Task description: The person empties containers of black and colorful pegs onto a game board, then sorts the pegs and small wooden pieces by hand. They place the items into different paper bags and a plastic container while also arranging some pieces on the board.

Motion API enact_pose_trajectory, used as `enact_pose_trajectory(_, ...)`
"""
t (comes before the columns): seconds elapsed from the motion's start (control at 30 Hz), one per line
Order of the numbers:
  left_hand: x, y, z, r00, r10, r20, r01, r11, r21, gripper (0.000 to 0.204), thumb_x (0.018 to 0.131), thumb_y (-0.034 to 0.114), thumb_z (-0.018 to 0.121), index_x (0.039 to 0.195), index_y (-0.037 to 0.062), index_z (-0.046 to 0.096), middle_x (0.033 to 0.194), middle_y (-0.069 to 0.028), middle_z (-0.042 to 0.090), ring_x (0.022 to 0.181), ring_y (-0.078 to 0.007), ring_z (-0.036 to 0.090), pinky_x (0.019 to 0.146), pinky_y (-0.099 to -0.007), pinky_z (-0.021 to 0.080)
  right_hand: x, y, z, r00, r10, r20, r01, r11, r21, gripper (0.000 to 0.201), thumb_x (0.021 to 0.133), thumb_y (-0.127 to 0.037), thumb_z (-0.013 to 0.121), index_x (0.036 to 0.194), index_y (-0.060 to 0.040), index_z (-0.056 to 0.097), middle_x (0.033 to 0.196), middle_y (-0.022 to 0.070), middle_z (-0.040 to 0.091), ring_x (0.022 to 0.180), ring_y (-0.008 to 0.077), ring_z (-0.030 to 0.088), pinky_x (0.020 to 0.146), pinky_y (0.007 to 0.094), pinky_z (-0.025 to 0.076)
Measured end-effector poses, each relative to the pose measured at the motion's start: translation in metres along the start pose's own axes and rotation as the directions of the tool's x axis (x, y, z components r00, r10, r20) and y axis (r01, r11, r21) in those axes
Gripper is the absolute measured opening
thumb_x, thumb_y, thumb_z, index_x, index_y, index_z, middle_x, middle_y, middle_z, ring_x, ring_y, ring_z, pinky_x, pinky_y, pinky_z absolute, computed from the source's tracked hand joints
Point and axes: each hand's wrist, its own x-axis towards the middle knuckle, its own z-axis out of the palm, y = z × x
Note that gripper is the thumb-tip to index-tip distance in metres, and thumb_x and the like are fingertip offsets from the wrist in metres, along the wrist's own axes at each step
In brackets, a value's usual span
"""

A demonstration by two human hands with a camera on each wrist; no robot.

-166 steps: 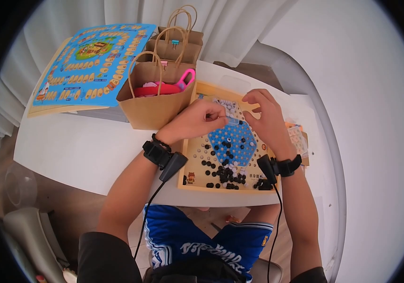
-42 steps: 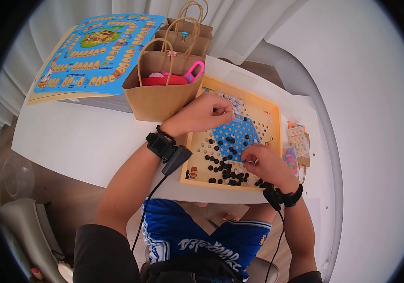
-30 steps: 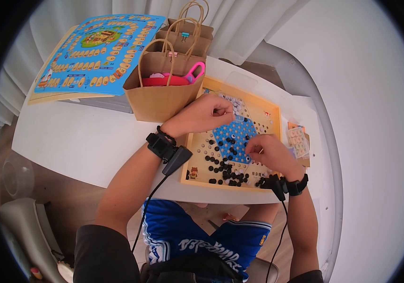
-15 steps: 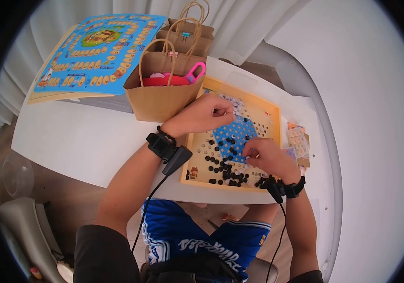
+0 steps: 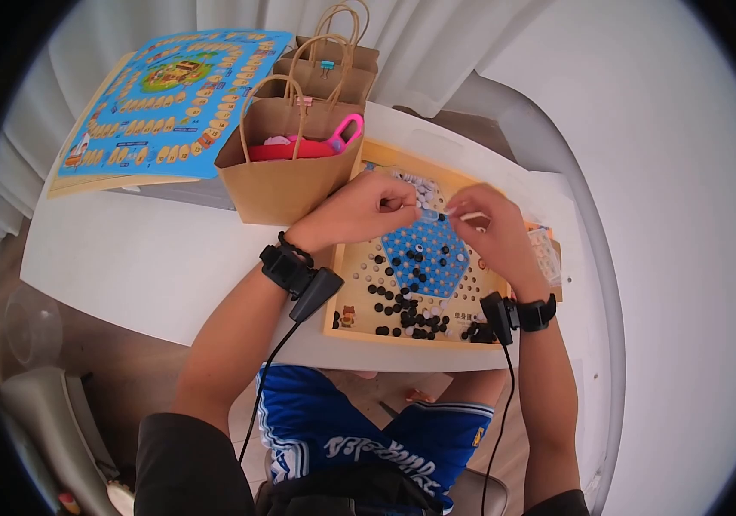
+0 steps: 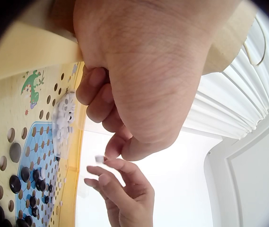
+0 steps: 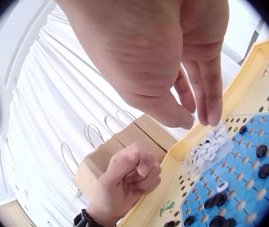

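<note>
My left hand stays curled above the far left part of the wooden game board, its thumb against the index finger; nothing shows in it, and its palm is hidden. Facing it, my right hand pinches a small white game piece at thumb and fingertips, right beside the left fingers in the left wrist view. Below both hands a clear plastic box of white pieces lies on the board's far end. Black pieces crowd the near edge, and several dot the blue hexagon.
Paper bags with handles stand left of the board, the front one holding a red and pink toy. Behind them lies a blue printed game sheet. A pack of small pieces sits to the right, partly behind my right hand.
From the lower right of the blue hexagon, my right hand has moved up and away to beside my left hand. The left hand keeps its curled pose; the head view has shifted slightly.
</note>
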Motion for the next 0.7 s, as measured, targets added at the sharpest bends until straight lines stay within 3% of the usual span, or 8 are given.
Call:
enact_pose_trajectory(0.1,0.001,-0.002,0.000,1.000,0.004,-0.002,-0.004,1.000,-0.015,0.022,0.097,0.011,0.067,0.080,0.0018,0.057,0.065,0.0058,0.038,0.064,-0.0050,0.034,0.058,-0.0271,0.030,0.004,-0.005,0.001,0.986,-0.120,-0.113,0.112,0.991,-0.079,0.020,0.084,0.000,0.075,0.103,-0.0015,0.071,0.096,0.0091,0.071,0.084,0.0199,0.070,0.074,0.0326,0.057)
enact_pose_trajectory(0.17,0.000,-0.004,-0.001,0.999,0.028,-0.019,-0.028,1.000,-0.006,0.021,0.097,0.011,0.067,0.080,0.0016,0.057,0.065,0.0057,0.039,0.064,-0.0049,0.034,0.058,-0.0270,0.031,-0.012,-0.004,0.000,0.994,0.037,0.101,-0.024,0.992,-0.126,0.023,0.083,-0.003,0.077,0.105,-0.0023,0.070,0.100,0.0106,0.070,0.087,0.0220,0.070,0.075,0.0343,0.057)
enact_pose_trajectory(0.2,-0.001,-0.003,-0.002,1.000,0.017,-0.009,-0.017,1.000,0.010,0.020,0.097,0.011,0.067,0.081,0.0012,0.058,0.065,0.0056,0.040,0.064,-0.0048,0.034,0.058,-0.0267,0.031,-0.020,-0.003,-0.001,0.993,0.036,0.108,-0.022,0.992,-0.124,0.023,0.083,-0.003,0.077,0.105,-0.0023,0.070,0.100,0.0106,0.070,0.087,0.0220,0.070,0.075,0.0343,0.057)
enact_pose_trajectory(0.27,-0.002,-0.003,-0.001,1.000,0.005,0.002,-0.006,1.000,0.023,0.019,0.097,0.010,0.067,0.082,0.0008,0.059,0.066,0.0055,0.042,0.064,-0.0048,0.035,0.058,-0.0265,0.031,-0.037,-0.004,-0.002,0.911,0.096,0.402,-0.006,0.975,-0.220,0.023,0.082,-0.005,0.079,0.103,-0.0020,0.068,0.100,0.0122,0.068,0.087,0.0258,0.069,0.077,0.0378,0.056)
enact_pose_trajectory(0.37,0.000,-0.004,0.002,0.999,0.024,-0.039,-0.025,0.999,-0.023,0.029,0.094,0.014,0.067,0.073,0.0008,0.052,0.061,0.0006,0.036,0.060,-0.0079,0.033,0.056,-0.0302,0.030,-0.057,-0.004,0.005,0.899,0.137,0.416,-0.023,0.963,-0.267,0.022,0.082,-0.008,0.080,0.100,-0.0025,0.068,0.096,0.0125,0.067,0.089,0.0288,0.067,0.079,0.0407,0.055)
enact_pose_trajectory(0.43,0.001,-0.006,-0.001,1.000,0.024,0.009,-0.024,1.000,0.018,0.022,0.097,0.010,0.066,0.080,0.0011,0.057,0.066,0.0055,0.040,0.064,-0.0044,0.034,0.058,-0.0266,0.030,-0.065,-0.004,0.011,0.911,0.126,0.394,-0.032,0.971,-0.236,0.020,0.082,-0.007,0.079,0.099,-0.0029,0.068,0.094,0.0125,0.066,0.089,0.0291,0.067,0.080,0.0410,0.055)
enact_pose_trajectory(0.7,0.001,-0.006,-0.001,1.000,-0.001,0.014,0.001,1.000,-0.011,0.022,0.097,0.009,0.067,0.079,0.0018,0.056,0.066,0.0071,0.040,0.064,-0.0039,0.034,0.058,-0.0257,0.029,-0.067,-0.002,0.022,0.922,0.050,0.385,0.032,0.978,-0.205,0.011,0.084,-0.002,0.072,0.094,-0.0029,0.069,0.090,0.0142,0.065,0.086,0.0317,0.067,0.077,0.0405,0.055)
